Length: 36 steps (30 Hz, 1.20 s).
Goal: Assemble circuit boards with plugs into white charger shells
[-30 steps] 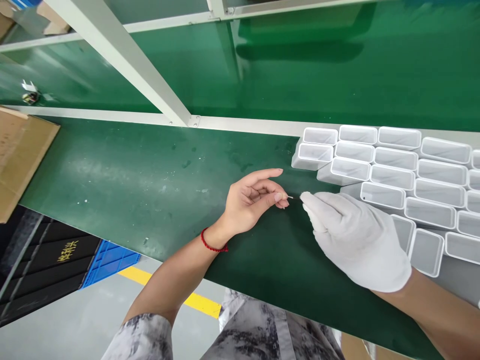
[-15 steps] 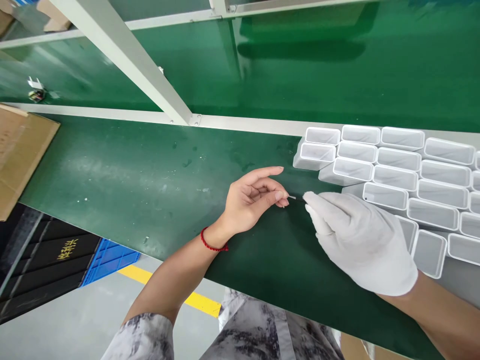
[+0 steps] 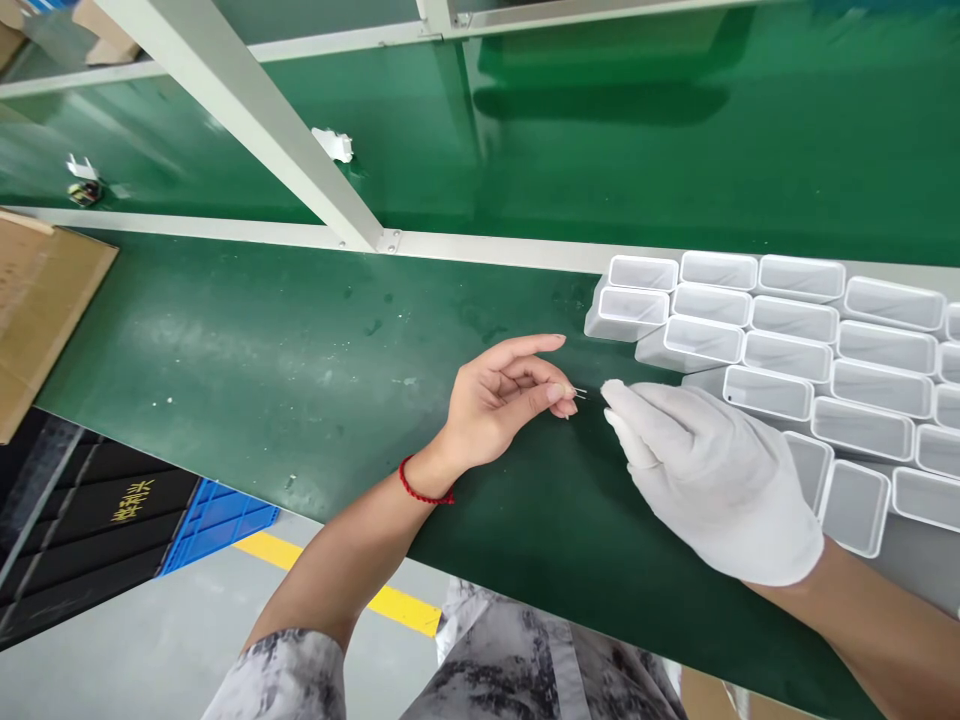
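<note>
My bare left hand [image 3: 504, 398], a red cord round its wrist, pinches a small part between thumb and fingers. Two thin silver wire leads [image 3: 580, 392] stick out from the fingertips to the right; the rest of the part is hidden in the grip. Just to the right, my right hand [image 3: 705, 470] in a white glove has its fingers pressed together, pointing at the leads. Whatever it holds, if anything, is hidden or too small to make out. A narrow gap lies between both hands, above the green tabletop [image 3: 285, 340].
Rows of translucent white plastic cases [image 3: 795, 355] stand at the right. Behind the bench runs a green belt [image 3: 600, 170] carrying a white piece [image 3: 334, 145] and a small circuit part [image 3: 85, 190]. A slanted post [image 3: 247, 110], a cardboard box [image 3: 52, 310] and a black crate [image 3: 97, 520] are leftward.
My gloved hand has drawn slightly left, and the thin dark bit seen at its fingertips no longer shows clearly. Both leads now show. The pieces on the belt have moved right.
</note>
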Available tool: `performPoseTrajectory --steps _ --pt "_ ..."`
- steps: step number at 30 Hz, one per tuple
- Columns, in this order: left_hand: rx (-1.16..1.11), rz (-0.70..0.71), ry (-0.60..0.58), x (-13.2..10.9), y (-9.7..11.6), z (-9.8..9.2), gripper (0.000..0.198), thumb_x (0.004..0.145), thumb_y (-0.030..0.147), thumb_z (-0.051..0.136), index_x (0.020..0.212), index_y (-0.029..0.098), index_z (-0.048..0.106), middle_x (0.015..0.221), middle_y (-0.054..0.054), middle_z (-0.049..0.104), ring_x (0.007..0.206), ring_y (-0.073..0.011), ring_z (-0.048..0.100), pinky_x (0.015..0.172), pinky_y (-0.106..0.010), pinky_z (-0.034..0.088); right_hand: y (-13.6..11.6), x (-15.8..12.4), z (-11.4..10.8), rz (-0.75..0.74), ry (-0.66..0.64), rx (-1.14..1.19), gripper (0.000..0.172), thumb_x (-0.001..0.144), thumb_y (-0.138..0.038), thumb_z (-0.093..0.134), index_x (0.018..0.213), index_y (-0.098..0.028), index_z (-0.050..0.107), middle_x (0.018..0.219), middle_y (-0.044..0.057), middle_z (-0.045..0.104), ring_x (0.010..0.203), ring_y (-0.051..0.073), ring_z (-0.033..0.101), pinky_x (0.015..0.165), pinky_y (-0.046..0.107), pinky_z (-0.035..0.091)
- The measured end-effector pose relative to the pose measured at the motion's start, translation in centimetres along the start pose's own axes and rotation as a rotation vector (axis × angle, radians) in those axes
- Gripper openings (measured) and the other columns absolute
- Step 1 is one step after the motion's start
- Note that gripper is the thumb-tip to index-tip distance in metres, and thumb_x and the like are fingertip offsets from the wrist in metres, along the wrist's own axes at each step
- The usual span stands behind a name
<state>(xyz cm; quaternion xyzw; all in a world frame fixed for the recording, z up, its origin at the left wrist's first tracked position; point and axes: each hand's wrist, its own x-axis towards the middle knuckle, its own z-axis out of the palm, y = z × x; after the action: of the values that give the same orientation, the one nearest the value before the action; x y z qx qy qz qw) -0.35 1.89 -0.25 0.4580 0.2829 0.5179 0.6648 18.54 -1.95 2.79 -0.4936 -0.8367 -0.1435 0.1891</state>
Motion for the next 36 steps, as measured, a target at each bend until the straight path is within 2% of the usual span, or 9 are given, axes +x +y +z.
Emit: performPoseTrajectory --steps 11,16,26,36 --pt "-0.04 -0.024 -0.003 0.06 0.06 -0.05 0.032 0.081 0.015 0.076 0.112 0.021 0.071 0.077 -0.001 0.075 0.065 -0.0128 0.071 0.064 -0.026 0.061 0.18 0.24 -0.05 -0.029 0.006 0.017 0.027 0.09 -0.003 0.051 0.096 -0.017 0.074 0.073 -0.001 0.069 0.056 0.012 0.052 0.052 0.025 0.036" --pt "-0.043 -0.033 0.012 0.01 -0.05 -0.02 0.031 0.08 0.016 0.077 0.111 0.02 0.072 0.077 -0.001 0.075 0.064 -0.0129 0.07 0.063 -0.026 0.06 0.22 0.56 -0.3 -0.066 0.028 0.008 0.025 0.087 0.001 0.055 0.091 -0.014 0.075 0.072 0.0 0.07 0.055 0.012 0.053 0.051 0.024 0.038" --pt "-0.082 -0.109 0.033 0.09 0.03 -0.08 0.034 0.076 0.021 0.083 0.108 0.02 0.072 0.074 -0.001 0.074 0.062 -0.0143 0.07 0.062 -0.029 0.06 0.37 0.7 -0.2 -0.097 0.066 -0.002 0.03 0.087 0.003 0.051 0.083 -0.016 0.074 0.067 -0.003 0.069 0.05 0.01 0.051 0.048 0.024 0.037" --pt "-0.129 -0.139 0.016 0.2 0.19 -0.18 0.032 0.078 0.016 0.08 0.108 0.02 0.073 0.074 -0.001 0.075 0.061 -0.0136 0.07 0.062 -0.027 0.059 0.7 0.8 -0.22 -0.126 0.086 0.007 0.031 0.091 0.001 0.05 0.081 -0.016 0.074 0.067 -0.003 0.07 0.051 0.01 0.053 0.048 0.024 0.039"
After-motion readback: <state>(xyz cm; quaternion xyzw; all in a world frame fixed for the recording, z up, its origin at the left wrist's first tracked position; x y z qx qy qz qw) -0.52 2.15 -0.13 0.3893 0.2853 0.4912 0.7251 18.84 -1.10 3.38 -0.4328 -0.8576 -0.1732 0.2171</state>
